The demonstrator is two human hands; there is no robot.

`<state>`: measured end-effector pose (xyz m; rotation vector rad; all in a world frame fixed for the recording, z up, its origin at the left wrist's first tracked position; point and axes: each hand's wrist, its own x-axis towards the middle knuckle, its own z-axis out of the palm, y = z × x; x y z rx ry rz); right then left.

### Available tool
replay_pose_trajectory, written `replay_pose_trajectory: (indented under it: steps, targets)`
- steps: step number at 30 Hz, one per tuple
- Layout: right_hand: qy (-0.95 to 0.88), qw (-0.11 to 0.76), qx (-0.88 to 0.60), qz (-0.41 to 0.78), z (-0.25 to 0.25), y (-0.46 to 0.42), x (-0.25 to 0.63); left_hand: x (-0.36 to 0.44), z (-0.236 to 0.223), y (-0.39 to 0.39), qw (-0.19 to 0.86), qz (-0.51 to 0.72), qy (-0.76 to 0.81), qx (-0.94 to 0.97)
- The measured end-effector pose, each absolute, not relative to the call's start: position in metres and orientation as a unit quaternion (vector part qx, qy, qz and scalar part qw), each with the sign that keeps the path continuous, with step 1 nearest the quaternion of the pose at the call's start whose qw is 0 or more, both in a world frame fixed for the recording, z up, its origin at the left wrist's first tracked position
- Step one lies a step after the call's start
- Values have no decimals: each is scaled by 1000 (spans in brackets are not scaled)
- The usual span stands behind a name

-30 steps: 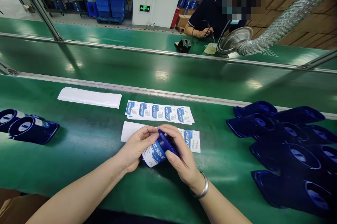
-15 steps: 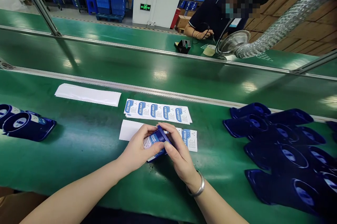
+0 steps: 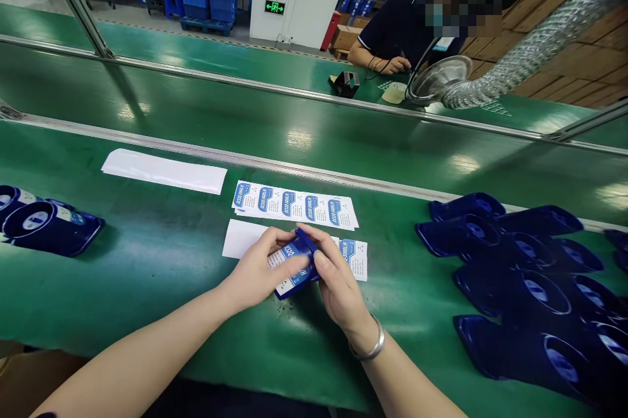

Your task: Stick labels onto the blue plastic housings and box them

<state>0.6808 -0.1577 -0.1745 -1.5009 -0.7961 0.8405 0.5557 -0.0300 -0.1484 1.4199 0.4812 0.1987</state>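
Observation:
Between my two hands is a dark blue plastic housing (image 3: 308, 249) with a blue-and-white label on its face. My left hand (image 3: 267, 267) grips it from the left, thumb lying across the label. From the right, my right hand (image 3: 338, 280) holds the raised rim with thumb and fingers. Just beyond the hands lies a label sheet (image 3: 354, 260), partly covered by them, its left part blank white. Behind it rests a fuller sheet of blue-and-white labels (image 3: 294, 204).
White backing strips (image 3: 164, 171) lie at the back left. Two labelled blue housings (image 3: 53, 228) sit at the left, and several more housings (image 3: 520, 290) crowd the right. Across a metal rail (image 3: 275, 87), a co-worker (image 3: 392, 32) sits near a fume duct (image 3: 530, 45).
The housing has turned in my hands, so its labelled face now shows more fully. My grip stays on it, and the hands have barely shifted.

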Motion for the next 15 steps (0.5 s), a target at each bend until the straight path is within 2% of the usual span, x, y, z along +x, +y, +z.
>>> replay_pose_trajectory:
  steps: [4, 11, 15]
  targets:
    - [-322, 586, -633, 391, -176, -158, 683, 557, -145, -28, 825, 73, 257, 498]
    - [-325, 587, -627, 396, -172, -156, 684, 556, -138, -29, 863, 45, 293, 409]
    - [-326, 614, -588, 413, -170, -157, 687, 552, -135, -27, 865, -15, 314, 392]
